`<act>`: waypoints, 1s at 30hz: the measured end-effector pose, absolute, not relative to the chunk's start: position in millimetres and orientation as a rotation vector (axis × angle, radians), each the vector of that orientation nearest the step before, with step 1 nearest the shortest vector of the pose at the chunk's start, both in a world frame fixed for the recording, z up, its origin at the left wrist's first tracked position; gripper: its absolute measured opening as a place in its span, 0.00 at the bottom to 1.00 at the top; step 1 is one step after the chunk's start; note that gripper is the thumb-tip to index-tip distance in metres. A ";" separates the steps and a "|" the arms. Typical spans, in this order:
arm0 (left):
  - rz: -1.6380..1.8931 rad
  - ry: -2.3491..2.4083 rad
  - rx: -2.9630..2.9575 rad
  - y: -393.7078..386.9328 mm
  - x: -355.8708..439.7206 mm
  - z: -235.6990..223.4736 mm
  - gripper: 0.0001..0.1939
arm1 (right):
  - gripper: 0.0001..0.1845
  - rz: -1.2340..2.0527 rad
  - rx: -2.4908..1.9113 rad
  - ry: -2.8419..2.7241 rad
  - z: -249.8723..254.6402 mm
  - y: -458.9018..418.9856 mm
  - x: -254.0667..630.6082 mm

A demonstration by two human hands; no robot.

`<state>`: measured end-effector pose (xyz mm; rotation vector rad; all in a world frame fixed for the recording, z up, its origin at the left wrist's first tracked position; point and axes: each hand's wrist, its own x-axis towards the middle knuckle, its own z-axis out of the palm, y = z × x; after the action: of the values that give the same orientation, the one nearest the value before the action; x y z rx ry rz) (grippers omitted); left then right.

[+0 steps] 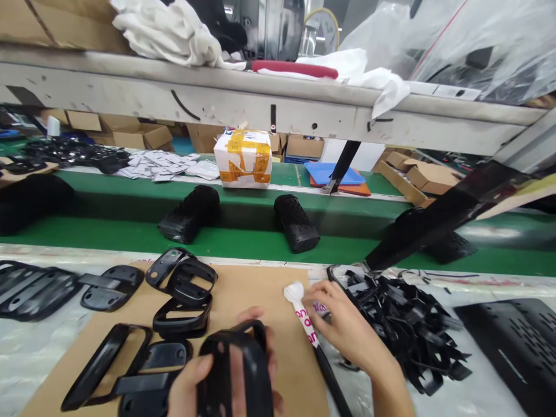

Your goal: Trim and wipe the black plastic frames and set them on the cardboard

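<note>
My left hand (pixel 189 385) is wrapped round a glossy black plastic frame (pixel 256 370) with a slot in it, low in the middle of the view. My right hand (pixel 336 318) is beside a black-handled stick (pixel 328 370) whose upper part is wrapped in white, pink-lettered tape and ends in a white padded head (pixel 294 291). Its fingers are apart and slightly curled; whether they touch the stick is unclear. Several similar black frames (pixel 185 318) lie on brown cardboard (pixel 260 284) to the left of my hands.
A heap of small black plastic clips (pixel 408 330) lies right of my right hand. Beyond runs a green conveyor (pixel 243 240) carrying black perforated housings (pixel 296 223). A slanted dark post (pixel 417 231) and a shelf beam (pixel 295 119) cross the view. A perforated black panel (pixel 512 341) lies far right.
</note>
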<state>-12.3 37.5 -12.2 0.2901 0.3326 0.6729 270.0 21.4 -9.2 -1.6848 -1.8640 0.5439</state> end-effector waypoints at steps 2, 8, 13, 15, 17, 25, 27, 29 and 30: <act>0.632 0.267 0.096 37.6 5.1 -40.2 0.34 | 0.25 0.419 -1.884 -2.026 -17.7 8.9 285.5; 0.699 0.426 -0.122 82.8 34.5 -52.7 0.25 | 0.11 0.149 -1.946 -2.236 -48.6 6.4 317.7; 0.694 0.565 0.075 121.4 51.0 -47.5 0.13 | 0.13 0.186 -1.828 -2.088 -47.7 15.2 322.9; 0.785 0.621 0.163 129.6 58.9 -55.8 0.12 | 0.22 0.280 -1.802 -2.109 -46.1 15.8 317.4; 0.878 0.699 0.252 134.2 64.6 -66.4 0.15 | 0.27 0.380 -1.793 -2.164 -44.2 15.5 310.0; 0.941 0.669 0.401 133.6 62.9 -83.3 0.27 | 0.25 0.537 -1.696 -2.268 -41.8 2.2 299.6; 0.968 0.672 0.393 132.1 61.9 -82.0 0.27 | 0.22 0.499 -1.653 -2.274 -46.4 -0.1 303.3; 0.967 0.658 0.395 130.5 60.6 -79.3 0.26 | 0.18 0.430 -1.607 -2.248 -50.0 1.0 308.7; 0.952 0.645 0.398 129.6 59.7 -77.4 0.26 | 0.16 0.394 -1.588 -2.212 -50.7 2.8 312.0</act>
<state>59.7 129.6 -77.4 0.3983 0.6453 0.9524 312.0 2.8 -50.7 -1.5885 -2.2123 0.3939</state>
